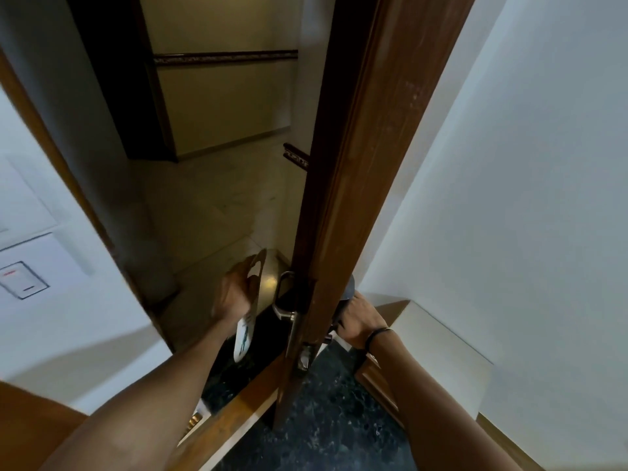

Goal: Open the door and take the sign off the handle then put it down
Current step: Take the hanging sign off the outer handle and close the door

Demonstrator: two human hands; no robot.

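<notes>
The brown wooden door (353,164) stands partly open, its edge facing me. My left hand (234,297) reaches through the gap and grips the door sign (249,314), a long card with a brown top and a white lower part. The sign is just left of the silver outer handle (283,294) and looks clear of it. My right hand (360,321) is closed around the dark inner handle (348,290) on the room side of the door. A dark band circles that wrist.
A dim corridor with pale floor and a dark rail (224,57) lies beyond the gap. The wooden door frame (68,171) runs down the left, with a wall switch panel (23,278) beside it. A white wall (509,198) and a low ledge (431,334) stand right; dark marble floor (333,419) below.
</notes>
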